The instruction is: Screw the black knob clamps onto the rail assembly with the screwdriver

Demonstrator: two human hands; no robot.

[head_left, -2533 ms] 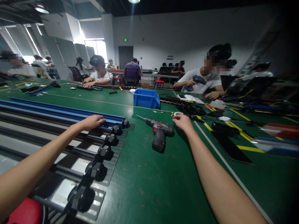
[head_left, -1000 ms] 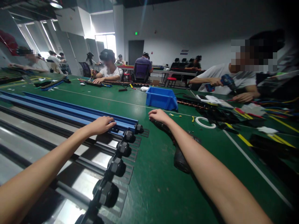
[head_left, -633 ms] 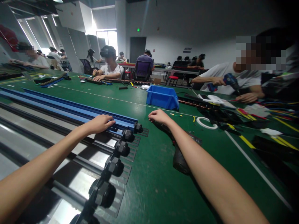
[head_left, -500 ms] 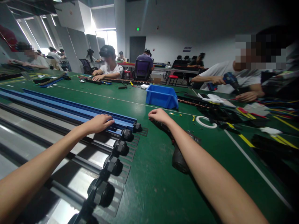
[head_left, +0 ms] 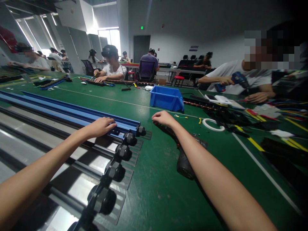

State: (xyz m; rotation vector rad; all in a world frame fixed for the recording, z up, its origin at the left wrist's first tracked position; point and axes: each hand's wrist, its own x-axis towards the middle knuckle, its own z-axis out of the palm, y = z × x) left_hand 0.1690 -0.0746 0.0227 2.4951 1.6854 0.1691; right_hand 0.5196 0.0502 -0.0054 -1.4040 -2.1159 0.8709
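Observation:
My left hand [head_left: 102,126] lies palm down on the near blue rail [head_left: 84,120], close to its right end, with the fingers stretched out. Black cable glands [head_left: 130,138] line the ends of several dark metal bars [head_left: 81,165] in front of it. Over the green table [head_left: 154,192], my right hand [head_left: 165,118] has its fingers curled together. Whatever they hold, if anything, is hidden. Beneath the right wrist and forearm lies a black power drill [head_left: 184,165], partly covered by the arm.
A blue plastic bin [head_left: 166,98] stands just beyond my right hand. A white ring-shaped coil [head_left: 213,125], yellow-green wire pieces [head_left: 181,117] and tangled cables lie to the right. A co-worker there holds a blue cordless drill [head_left: 240,80]. Other people sit across the table.
The view has shifted very slightly. Both my hands stay in almost the same places and poses.

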